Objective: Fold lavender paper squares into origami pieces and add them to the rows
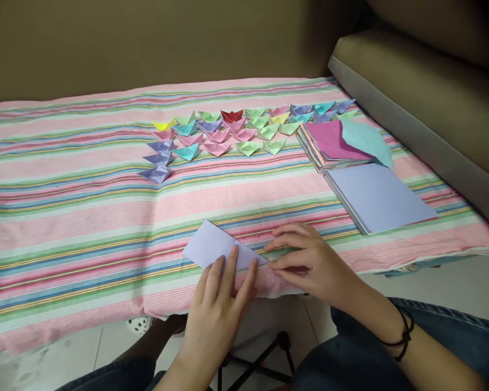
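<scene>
A pale lilac sheet of origami paper point(212, 243), folded to a long shape with a pointed right end, lies near the front edge of the striped cloth. My left hand point(220, 304) rests on it with fingers spread, the fingertips pressing its near side. At the pointed end, my right hand point(309, 260) has thumb and index finger closed on the tip, its other fingers slightly raised. Farther back, several small folded paper boats stand in rows, among them a red boat point(232, 115), a yellow boat point(163, 126) and a purple boat point(156, 174).
To the right lie a stack of lilac-topped paper point(385, 198) and a stack with magenta point(330, 138) and light blue sheets. A brown cushion point(424, 98) borders the right side. The striped cloth point(65, 217) hangs over the front edge, above my knees and a folding stool frame point(261, 361).
</scene>
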Demonstrator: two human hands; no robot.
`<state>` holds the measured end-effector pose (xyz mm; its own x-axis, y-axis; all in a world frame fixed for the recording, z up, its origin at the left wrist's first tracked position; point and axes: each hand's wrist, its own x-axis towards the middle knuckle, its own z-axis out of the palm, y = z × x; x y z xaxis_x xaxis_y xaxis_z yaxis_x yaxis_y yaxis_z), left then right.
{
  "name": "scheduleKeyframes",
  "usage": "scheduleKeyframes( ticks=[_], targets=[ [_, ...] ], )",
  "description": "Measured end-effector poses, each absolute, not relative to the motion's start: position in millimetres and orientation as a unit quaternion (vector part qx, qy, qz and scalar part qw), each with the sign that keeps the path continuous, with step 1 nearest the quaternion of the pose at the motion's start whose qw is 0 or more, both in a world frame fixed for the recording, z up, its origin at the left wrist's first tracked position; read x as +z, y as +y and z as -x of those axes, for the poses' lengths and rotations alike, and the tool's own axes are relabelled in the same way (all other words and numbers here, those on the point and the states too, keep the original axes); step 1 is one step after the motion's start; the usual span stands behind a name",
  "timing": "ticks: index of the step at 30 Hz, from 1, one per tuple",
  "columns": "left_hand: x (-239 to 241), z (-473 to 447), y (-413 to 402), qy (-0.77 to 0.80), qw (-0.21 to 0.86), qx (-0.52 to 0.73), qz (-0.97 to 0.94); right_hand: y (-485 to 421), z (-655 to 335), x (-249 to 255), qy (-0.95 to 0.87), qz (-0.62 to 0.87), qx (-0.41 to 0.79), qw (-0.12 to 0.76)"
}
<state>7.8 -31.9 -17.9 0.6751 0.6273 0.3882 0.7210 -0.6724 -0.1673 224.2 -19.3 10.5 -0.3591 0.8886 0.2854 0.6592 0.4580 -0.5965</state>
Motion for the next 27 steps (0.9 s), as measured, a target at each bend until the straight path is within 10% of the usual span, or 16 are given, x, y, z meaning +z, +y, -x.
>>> scheduleKeyframes(
  ticks=[27],
  targets=[
    [-16.7,-8.7,-32.2,-0.38,0.147,-0.154,0.9,-27.6,-226.0,11.4,-0.815,0.481,0.164,0.279]
  ],
)
